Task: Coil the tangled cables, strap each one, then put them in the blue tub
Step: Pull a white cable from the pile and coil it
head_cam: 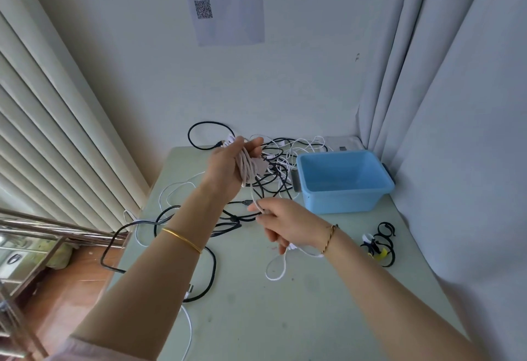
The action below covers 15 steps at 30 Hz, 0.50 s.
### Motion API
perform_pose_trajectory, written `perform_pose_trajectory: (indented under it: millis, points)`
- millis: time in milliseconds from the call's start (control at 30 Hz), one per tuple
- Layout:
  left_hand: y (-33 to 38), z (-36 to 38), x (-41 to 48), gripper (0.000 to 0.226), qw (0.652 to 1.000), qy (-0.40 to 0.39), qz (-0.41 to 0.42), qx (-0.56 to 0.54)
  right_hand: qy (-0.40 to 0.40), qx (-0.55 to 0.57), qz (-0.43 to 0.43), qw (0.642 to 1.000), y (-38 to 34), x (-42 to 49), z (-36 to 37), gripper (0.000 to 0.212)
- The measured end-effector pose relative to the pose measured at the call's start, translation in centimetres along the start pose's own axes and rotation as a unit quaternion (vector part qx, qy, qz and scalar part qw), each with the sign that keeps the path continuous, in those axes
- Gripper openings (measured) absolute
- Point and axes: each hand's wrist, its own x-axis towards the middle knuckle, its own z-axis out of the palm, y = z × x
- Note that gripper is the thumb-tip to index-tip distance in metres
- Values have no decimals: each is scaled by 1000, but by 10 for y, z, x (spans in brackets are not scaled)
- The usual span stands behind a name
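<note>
My left hand (228, 164) is raised over the table and grips a coiled bundle of pale pinkish-white cable (248, 167). The free end of that cable runs down to my right hand (285, 222), which pinches it between thumb and fingers; a white loop (276, 269) trails from under this hand onto the table. Behind the hands lies a tangle of black and white cables (281, 161). The blue tub (343, 179) stands at the back right with nothing in it. Black straps with a yellow piece (380, 243) lie at the right edge.
The pale green table (285, 318) sits in a corner, with a wall behind and curtains to the right. More black and white cables (159, 218) hang over the left table edge. A metal rack (34, 235) stands at the left above a wooden floor.
</note>
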Motion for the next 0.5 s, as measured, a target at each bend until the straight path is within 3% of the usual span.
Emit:
perform_pose_trajectory:
  millis: [100, 167, 267, 367, 500]
  points:
    - [-3, -1, -3, 24, 985, 31, 69, 158, -44, -36, -2, 998, -11, -7, -8, 21]
    - [-5, -3, -5, 28, 945, 30, 112, 305, -34, -65, -11, 997, -19, -10, -15, 16]
    - [-9, -4, -11, 21, 853, -30, 136, 503, 91, -183, -53, 978, -27, -6, -27, 13]
    - [-12, -2, -15, 20, 779, -82, 89, 615, 225, -260, -64, 937, -28, -3, -37, 12]
    - [-12, 1, -21, 34, 796, -120, -33, 592, 298, -278, -79, 910, -17, 1, -50, 8]
